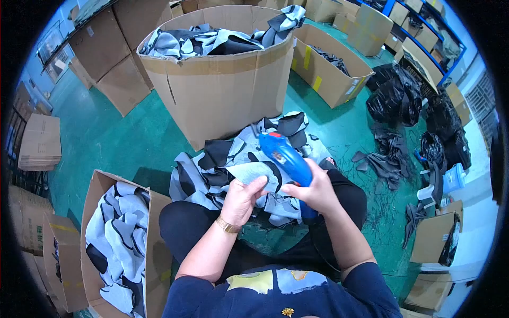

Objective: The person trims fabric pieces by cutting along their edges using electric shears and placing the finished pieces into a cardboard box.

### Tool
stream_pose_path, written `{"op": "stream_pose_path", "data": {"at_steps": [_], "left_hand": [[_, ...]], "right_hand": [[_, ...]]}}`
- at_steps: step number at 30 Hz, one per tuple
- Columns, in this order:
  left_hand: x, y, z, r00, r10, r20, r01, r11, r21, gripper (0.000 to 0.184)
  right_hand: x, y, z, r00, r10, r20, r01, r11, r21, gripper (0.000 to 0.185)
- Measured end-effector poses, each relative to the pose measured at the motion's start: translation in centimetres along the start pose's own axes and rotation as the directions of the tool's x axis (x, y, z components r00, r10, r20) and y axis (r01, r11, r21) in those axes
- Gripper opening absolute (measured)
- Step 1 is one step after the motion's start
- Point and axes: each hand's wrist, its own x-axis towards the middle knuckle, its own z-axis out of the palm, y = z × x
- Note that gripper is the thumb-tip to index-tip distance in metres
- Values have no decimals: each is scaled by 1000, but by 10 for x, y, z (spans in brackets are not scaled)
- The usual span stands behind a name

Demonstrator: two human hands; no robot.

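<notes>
In the middle of the frame, we have both hands at work above crossed legs in dark trousers, and here's how they stand. The right hand (316, 192) is wrapped round a blue electric cutter (289, 158), its red switch showing on top and its nose pointing to the upper left. Just beside it, we see the left hand (241, 203), a gold-coloured watch (228, 225) at the wrist, with thumb and fingers pinched on a light grey fabric piece (249, 171). Whether the blade touches the cloth, we can't tell.

Right below and beyond them, a fabric pile (197, 177) in grey and black spreads across the green floor (101, 140). Up at top centre, we get a large cardboard box (228, 87), heaped to the rim with similar cloth. Over at lower left, a smaller carton (158, 238) holds more grey and black pieces. And out at upper right, we spot black plastic bags (395, 95), dark scraps (389, 156) lying just below.
</notes>
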Motion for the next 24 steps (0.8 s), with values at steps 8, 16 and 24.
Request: {"op": "stream_pose_path", "data": {"at_steps": [8,16,24], "left_hand": [[1,10,0,988,45,-150,-54,997,-57,22],[4,10,-1,962,200,-188,-200,980,14,24],[-1,11,-4,956,256,-141,-228,956,186,21]], "right_hand": [[-7,19,-1,986,141,92,-163,935,316,47],[-52,11,-28,932,259,254,-306,938,164,50],[-55,12,-28,922,270,276,-331,921,203,46]]}}
